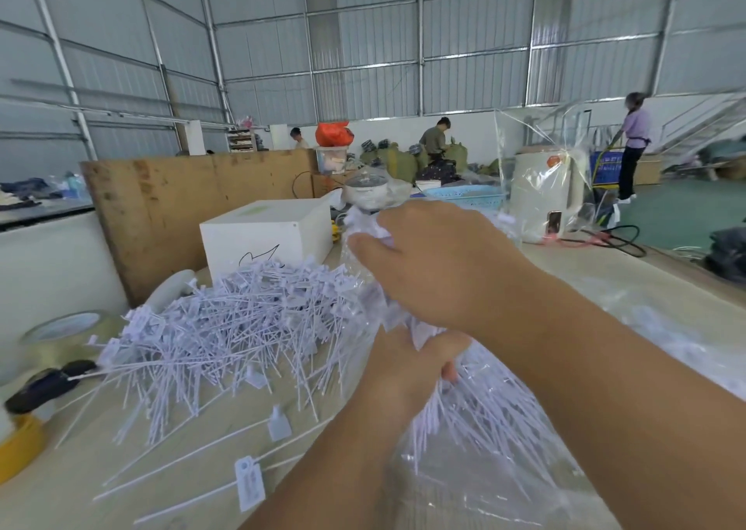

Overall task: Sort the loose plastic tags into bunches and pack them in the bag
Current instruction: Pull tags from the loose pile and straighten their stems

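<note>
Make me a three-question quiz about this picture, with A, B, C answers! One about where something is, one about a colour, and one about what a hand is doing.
1. Where is the white box?
A. behind the loose tag pile
B. inside the clear bag
C. on the floor

2. What colour is the basket at the back of the table?
A. red
B. light blue
C. black

3. What is the right hand doing?
A. lying flat on the table
B. pointing upward
C. gripping a bunch of tags

Answers: 1 A, the box stands on the table just beyond the pile. 2 B, its mesh wall is light blue. 3 C, its fingers curl round white tag heads.
</note>
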Tool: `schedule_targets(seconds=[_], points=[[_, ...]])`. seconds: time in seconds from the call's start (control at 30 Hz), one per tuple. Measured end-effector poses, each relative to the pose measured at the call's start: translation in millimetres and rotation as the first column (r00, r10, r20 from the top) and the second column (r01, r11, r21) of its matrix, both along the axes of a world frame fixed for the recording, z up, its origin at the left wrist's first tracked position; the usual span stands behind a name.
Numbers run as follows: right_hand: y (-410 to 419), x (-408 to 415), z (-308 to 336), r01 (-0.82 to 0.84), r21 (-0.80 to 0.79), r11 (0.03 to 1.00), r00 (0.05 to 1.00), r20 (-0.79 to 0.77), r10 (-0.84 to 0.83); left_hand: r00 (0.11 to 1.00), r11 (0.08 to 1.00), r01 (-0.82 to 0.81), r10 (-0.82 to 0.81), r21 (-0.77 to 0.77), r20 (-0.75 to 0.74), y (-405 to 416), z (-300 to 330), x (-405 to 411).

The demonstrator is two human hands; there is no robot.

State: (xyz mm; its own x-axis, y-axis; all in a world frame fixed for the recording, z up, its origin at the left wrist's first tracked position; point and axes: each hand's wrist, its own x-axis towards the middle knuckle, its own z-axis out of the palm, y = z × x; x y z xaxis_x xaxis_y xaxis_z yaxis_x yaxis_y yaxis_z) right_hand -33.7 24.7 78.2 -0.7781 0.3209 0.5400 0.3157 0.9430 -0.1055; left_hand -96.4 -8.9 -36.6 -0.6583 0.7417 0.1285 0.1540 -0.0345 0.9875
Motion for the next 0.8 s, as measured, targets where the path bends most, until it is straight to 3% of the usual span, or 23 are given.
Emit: schedule_targets(seconds=[0.1, 0.17, 0.23, 0.3, 0.4, 0.53, 0.67, 0.8], points=[[15.3, 9.1, -2.7, 0.134, -0.003, 0.991, 0.972, -0.195, -0.132, 0.989, 0.995, -0.005, -0.010, 0.098, 0.150, 1.3, 4.3, -5.4], [24.3, 11.8, -7.0, 0.204, -0.145, 0.968, 0.960, -0.165, -0.227, 0.988, 0.982, 0.023, -0.051, 0.186, 0.147, 2.6, 3.6, -7.7], [29.1, 8.1, -18.0, 0.087, -0.354, 0.931, 0.972, -0.175, -0.158, 0.986, 0.972, 0.072, -0.102, 0.223, 0.129, 2.5, 1.9, -6.8], [26.6, 4.3, -26.8, -0.115, -0.446, 0.888, 0.962, -0.272, -0.012, 0.987, 0.981, 0.084, -0.106, 0.175, 0.122, 1.6, -0.1, -5.0], [23.2, 2.5, -32.5, -0.267, -0.425, 0.865, 0.923, -0.370, 0.103, 0.975, 0.979, 0.118, -0.146, 0.165, 0.170, 0.7, 0.8, -3.7], [29.0, 0.4, -23.6, -0.251, -0.363, 0.897, 0.926, -0.361, 0.113, 0.978, 0.966, 0.145, -0.172, 0.212, 0.116, 0.9, -0.2, -9.1], [35.5, -0.2, -2.7, -0.161, -0.215, 0.963, 0.915, -0.398, 0.064, 0.967, 0.932, 0.251, -0.251, 0.260, -0.036, 1.3, -1.2, -7.9], [35.2, -4.4, -3.8, -0.221, -0.297, 0.929, 0.891, -0.449, 0.069, 0.981, 0.959, 0.190, -0.194, 0.211, -0.002, 2.5, -5.1, -10.3]])
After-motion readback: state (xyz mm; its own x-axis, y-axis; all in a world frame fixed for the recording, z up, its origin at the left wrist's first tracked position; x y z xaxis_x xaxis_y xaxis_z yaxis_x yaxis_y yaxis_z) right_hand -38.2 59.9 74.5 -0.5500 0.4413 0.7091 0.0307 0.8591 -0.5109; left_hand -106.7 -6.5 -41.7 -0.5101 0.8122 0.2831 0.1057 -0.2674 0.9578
